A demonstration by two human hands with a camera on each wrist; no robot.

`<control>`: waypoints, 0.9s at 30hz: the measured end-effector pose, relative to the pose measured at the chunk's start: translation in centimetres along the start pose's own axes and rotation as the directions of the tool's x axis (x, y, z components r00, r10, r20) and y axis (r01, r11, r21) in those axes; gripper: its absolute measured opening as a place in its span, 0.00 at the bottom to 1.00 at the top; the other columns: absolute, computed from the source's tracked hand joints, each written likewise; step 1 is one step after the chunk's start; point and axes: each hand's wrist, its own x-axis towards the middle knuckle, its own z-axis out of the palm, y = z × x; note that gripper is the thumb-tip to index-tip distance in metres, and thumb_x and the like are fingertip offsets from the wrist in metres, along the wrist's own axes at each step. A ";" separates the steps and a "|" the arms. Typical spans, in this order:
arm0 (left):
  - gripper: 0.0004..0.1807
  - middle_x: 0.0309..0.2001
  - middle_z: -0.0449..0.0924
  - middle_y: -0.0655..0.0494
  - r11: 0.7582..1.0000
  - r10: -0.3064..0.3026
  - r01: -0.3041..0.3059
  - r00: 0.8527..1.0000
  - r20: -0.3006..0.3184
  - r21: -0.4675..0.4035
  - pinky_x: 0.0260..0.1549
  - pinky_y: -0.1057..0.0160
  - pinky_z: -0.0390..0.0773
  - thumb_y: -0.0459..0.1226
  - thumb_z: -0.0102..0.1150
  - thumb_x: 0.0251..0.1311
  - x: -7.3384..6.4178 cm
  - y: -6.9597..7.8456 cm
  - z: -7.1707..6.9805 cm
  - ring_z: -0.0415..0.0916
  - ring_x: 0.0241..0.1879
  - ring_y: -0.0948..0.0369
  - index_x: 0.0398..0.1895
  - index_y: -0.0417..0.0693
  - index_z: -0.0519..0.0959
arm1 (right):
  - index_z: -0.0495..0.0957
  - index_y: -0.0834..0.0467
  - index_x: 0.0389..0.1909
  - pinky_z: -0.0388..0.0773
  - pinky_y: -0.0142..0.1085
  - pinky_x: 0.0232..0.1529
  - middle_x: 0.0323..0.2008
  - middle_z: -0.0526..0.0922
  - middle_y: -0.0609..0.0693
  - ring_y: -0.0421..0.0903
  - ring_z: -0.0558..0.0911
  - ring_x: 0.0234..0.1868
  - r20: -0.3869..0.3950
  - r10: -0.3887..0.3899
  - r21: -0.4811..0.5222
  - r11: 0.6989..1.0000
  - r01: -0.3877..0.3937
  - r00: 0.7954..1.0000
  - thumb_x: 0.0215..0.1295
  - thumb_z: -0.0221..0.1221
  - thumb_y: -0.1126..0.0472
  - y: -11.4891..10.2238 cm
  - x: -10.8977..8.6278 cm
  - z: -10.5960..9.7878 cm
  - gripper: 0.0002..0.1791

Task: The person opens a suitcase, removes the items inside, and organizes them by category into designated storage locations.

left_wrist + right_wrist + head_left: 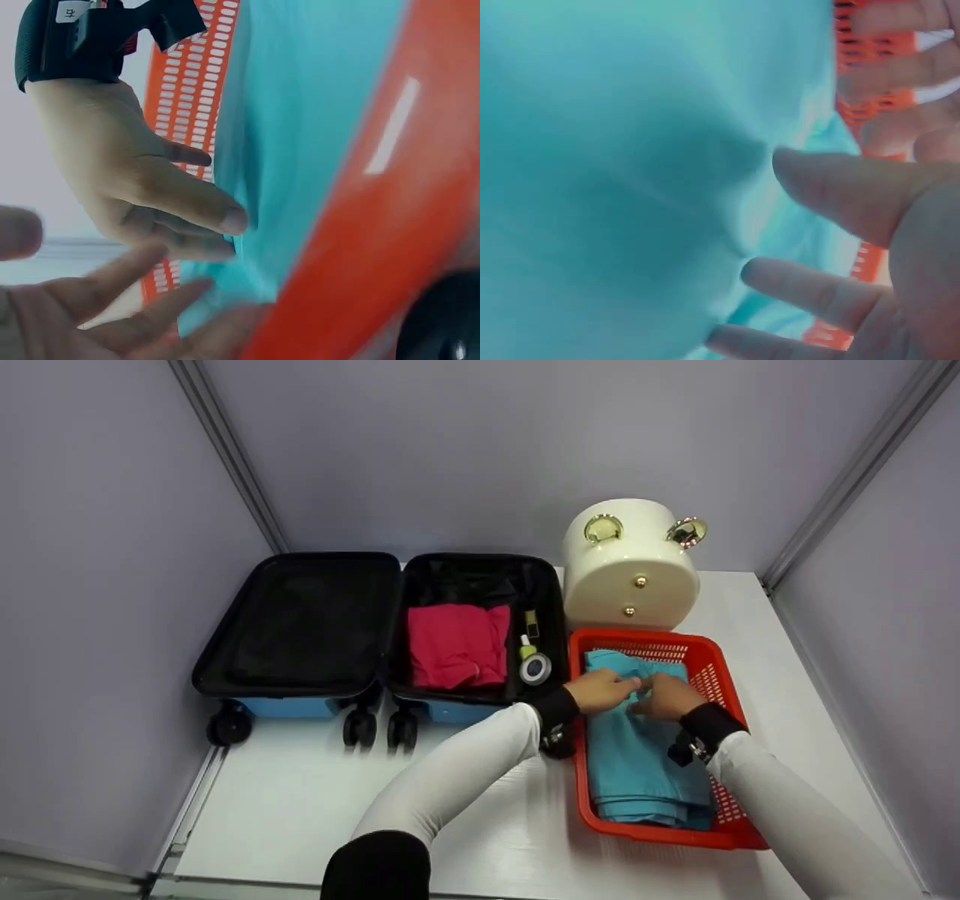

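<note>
A folded turquoise cloth garment (637, 765) lies in a red plastic basket (581, 780) on the right. My left hand (600, 691) reaches over the basket's left rim, fingers spread and blurred above the cloth in the left wrist view. From the other side, my right hand (667, 697) touches the garment's upper part. Its thumb and fingers (825, 289) stand apart in the right wrist view, tips against a raised fold. The two hands nearly meet in the head view. Neither has visibly closed round the cloth.
An open suitcase (397, 660) stands left of the basket. Its right half holds a folded pink garment (457, 645), a round tin (535, 668), a small yellow-green bottle (527, 647) and a small dark-and-gold item (532, 623). Behind the basket stands a cream rounded case (630, 562) with gold fittings.
</note>
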 end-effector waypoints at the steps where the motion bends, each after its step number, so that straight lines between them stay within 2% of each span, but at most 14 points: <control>1: 0.35 0.23 0.75 0.54 0.998 0.000 -0.001 1.000 -0.018 -0.064 0.28 0.64 0.70 0.53 0.40 0.87 -1.4 0.7 -0.9 0.71 0.22 0.59 0.21 0.45 0.78 | 0.83 0.76 0.57 0.86 0.55 0.47 0.51 0.88 0.73 0.60 0.87 0.43 -0.013 0.017 0.024 1.000 -0.017 1.000 0.70 0.70 0.56 -0.4 0.1 -0.2 0.27; 2: 0.33 0.27 0.80 0.51 0.992 -0.005 -0.001 0.999 -0.040 -0.128 0.30 0.64 0.74 0.50 0.42 0.87 -2.9 1.5 -1.9 0.75 0.24 0.59 0.26 0.39 0.82 | 0.84 0.75 0.55 0.86 0.54 0.46 0.50 0.89 0.71 0.58 0.88 0.42 -0.031 0.021 0.041 0.999 -0.020 0.999 0.70 0.71 0.56 -0.8 0.2 -0.4 0.26; 5: 0.30 0.41 0.89 0.46 0.974 -0.052 0.015 0.986 -0.158 -0.225 0.32 0.63 0.83 0.51 0.45 0.86 -3.4 1.0 -3.2 0.83 0.30 0.59 0.44 0.34 0.89 | 0.88 0.71 0.49 0.86 0.46 0.39 0.43 0.91 0.68 0.57 0.87 0.38 -0.069 0.035 0.111 0.993 -0.027 0.997 0.71 0.70 0.53 -2.2 0.6 -1.0 0.22; 8: 0.31 0.36 0.88 0.46 0.958 -0.107 0.036 0.965 -0.238 -0.286 0.24 0.63 0.80 0.51 0.44 0.86 -3.6 0.2 -4.8 0.78 0.22 0.63 0.40 0.36 0.88 | 0.91 0.67 0.46 0.83 0.38 0.35 0.38 0.92 0.62 0.56 0.88 0.37 -0.088 0.054 0.203 0.979 -0.035 0.995 0.73 0.70 0.51 -3.9 1.2 -1.5 0.20; 12: 0.30 0.28 0.81 0.50 0.933 -0.172 0.048 0.929 -0.326 -0.356 0.18 0.66 0.70 0.50 0.43 0.86 -4.0 -0.8 -7.4 0.69 0.16 0.63 0.33 0.38 0.84 | 0.91 0.67 0.48 0.85 0.34 0.34 0.38 0.92 0.58 0.54 0.90 0.36 -0.133 0.044 0.332 0.943 0.003 0.990 0.75 0.68 0.51 -6.6 2.3 -2.1 0.20; 15: 0.27 0.26 0.77 0.55 0.931 -0.224 0.073 0.887 -0.404 -0.358 0.17 0.66 0.69 0.50 0.45 0.86 -4.6 -1.8 -9.9 0.67 0.17 0.63 0.35 0.39 0.82 | 0.90 0.70 0.48 0.87 0.34 0.33 0.34 0.92 0.58 0.49 0.90 0.32 -0.184 0.011 0.439 0.895 0.072 0.983 0.76 0.67 0.54 -8.7 3.4 -2.1 0.19; 18: 0.25 0.28 0.77 0.55 0.939 -0.265 0.120 0.851 -0.453 -0.323 0.21 0.65 0.75 0.51 0.46 0.86 -5.5 -3.2 -12.7 0.71 0.21 0.62 0.43 0.38 0.83 | 0.87 0.73 0.50 0.88 0.34 0.33 0.33 0.90 0.53 0.44 0.88 0.30 -0.214 0.012 0.575 0.810 0.116 0.977 0.76 0.67 0.56 -10.7 4.4 -1.9 0.20; 20: 0.25 0.30 0.77 0.53 0.943 -0.282 0.150 0.834 -0.475 -0.297 0.24 0.62 0.80 0.52 0.47 0.85 -5.6 -5.1 -14.8 0.74 0.23 0.61 0.47 0.39 0.82 | 0.85 0.73 0.54 0.89 0.34 0.37 0.37 0.89 0.52 0.41 0.88 0.31 -0.217 0.034 0.657 0.744 0.120 0.976 0.77 0.67 0.57 -11.9 5.1 -1.7 0.21; 22: 0.25 0.31 0.78 0.51 0.938 -0.308 0.174 0.813 -0.494 -0.299 0.27 0.59 0.81 0.53 0.47 0.85 -6.1 -6.6 -16.6 0.76 0.24 0.59 0.47 0.40 0.81 | 0.82 0.73 0.60 0.90 0.34 0.42 0.46 0.89 0.55 0.41 0.89 0.35 -0.209 0.061 0.723 0.682 0.112 0.976 0.78 0.65 0.57 -12.7 5.8 -1.5 0.23; 24: 0.29 0.32 0.79 0.53 0.946 -0.285 0.141 0.795 -0.536 -0.293 0.29 0.60 0.81 0.61 0.44 0.82 -2.9 -13.4 -18.6 0.77 0.26 0.60 0.44 0.46 0.82 | 0.79 0.73 0.65 0.90 0.37 0.50 0.56 0.86 0.62 0.40 0.89 0.39 -0.190 0.073 0.770 0.630 0.103 0.979 0.79 0.63 0.56 -13.3 6.7 -1.2 0.25; 26: 0.32 0.38 0.85 0.48 0.946 -0.307 0.185 0.775 -0.553 -0.266 0.39 0.57 0.83 0.63 0.45 0.80 -1.8 -16.7 -20.1 0.83 0.34 0.55 0.46 0.44 0.84 | 0.76 0.73 0.68 0.88 0.43 0.58 0.61 0.82 0.67 0.40 0.88 0.41 -0.166 0.075 0.807 0.584 0.092 0.983 0.81 0.61 0.55 -13.8 7.6 -0.9 0.27; 27: 0.34 0.45 0.88 0.45 0.945 -0.319 0.217 0.774 -0.547 -0.243 0.46 0.56 0.84 0.64 0.46 0.79 -1.7 -18.1 -20.7 0.86 0.42 0.53 0.51 0.43 0.85 | 0.75 0.73 0.69 0.87 0.45 0.60 0.61 0.82 0.67 0.39 0.88 0.42 -0.155 0.073 0.819 0.567 0.086 0.985 0.81 0.61 0.55 -14.0 8.1 -0.6 0.28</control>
